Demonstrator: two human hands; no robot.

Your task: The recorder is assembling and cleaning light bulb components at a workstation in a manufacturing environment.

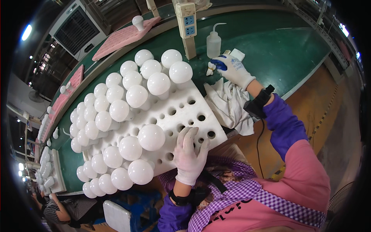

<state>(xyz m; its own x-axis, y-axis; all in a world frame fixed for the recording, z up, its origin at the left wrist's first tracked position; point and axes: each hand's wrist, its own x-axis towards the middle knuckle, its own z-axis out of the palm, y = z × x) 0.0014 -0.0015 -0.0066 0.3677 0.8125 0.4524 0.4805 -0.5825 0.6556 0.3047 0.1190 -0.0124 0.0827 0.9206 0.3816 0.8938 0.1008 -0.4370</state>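
Note:
My left hand, in a white glove, lies on the near right part of a white foam tray full of round holes. Its fingers are apart and hold nothing. White LED bulbs stand in the tray in slanting rows, globes up. My right hand, in a white glove with blue fingertips, is at the far side, fingers bent around a small crumpled white cloth wad. A clear squeeze bottle with a bent spout stands just beyond it. A crumpled white rag lies between this hand and the tray.
A post with a socket box rises behind the tray from the green worktable. Beyond, a pink perforated board carries one bulb. Another tray of bulbs and a person are at the left. A stool stands below.

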